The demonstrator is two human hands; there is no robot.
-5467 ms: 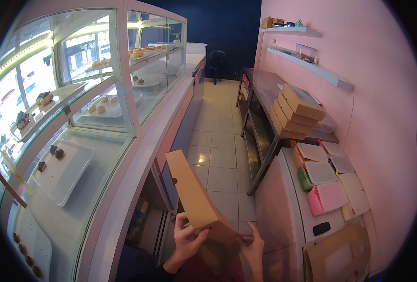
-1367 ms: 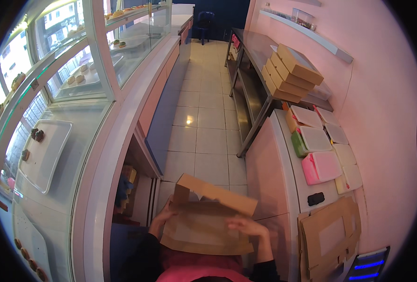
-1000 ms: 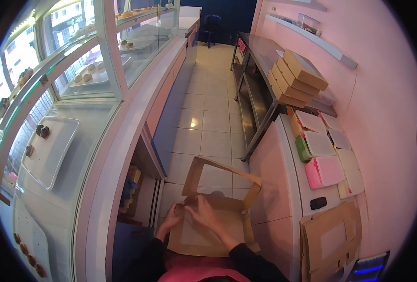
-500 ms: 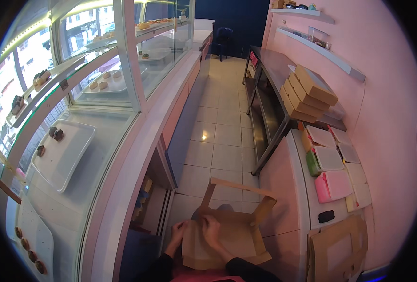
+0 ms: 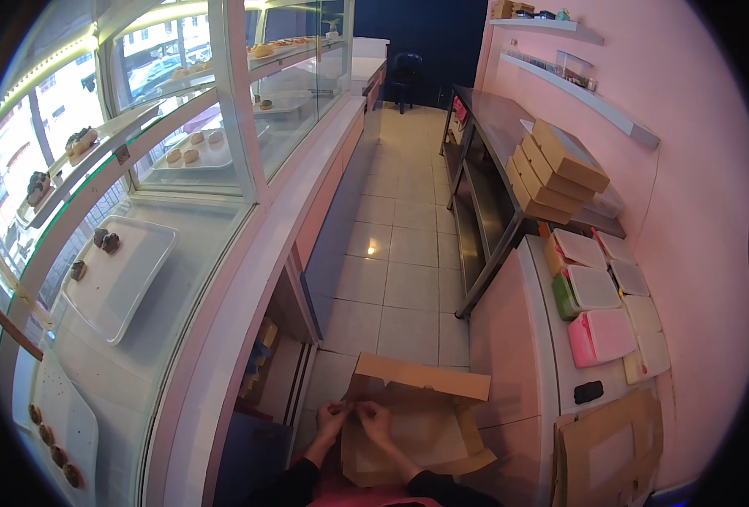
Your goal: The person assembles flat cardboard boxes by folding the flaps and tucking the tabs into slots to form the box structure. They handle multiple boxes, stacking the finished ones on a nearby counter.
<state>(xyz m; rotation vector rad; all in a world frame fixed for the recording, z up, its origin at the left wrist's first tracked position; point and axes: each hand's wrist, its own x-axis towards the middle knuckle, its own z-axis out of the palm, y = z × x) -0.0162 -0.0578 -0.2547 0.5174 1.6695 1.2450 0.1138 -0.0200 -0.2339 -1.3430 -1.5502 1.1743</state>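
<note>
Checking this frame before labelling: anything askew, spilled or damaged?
Nothing stands out. Both hands, left and right, pinch the left edge of a half-folded cardboard box. The stack of boxes on the steel table leans in a fan, yet looks stable. No spills on the floor.

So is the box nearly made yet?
Partly. The brown cardboard box is opened out, with its back flap standing up. Both hands, left hand and right hand, are pinching its left edge. The right-side flaps look loose and the top is open, so folding and closing seem left.
</note>
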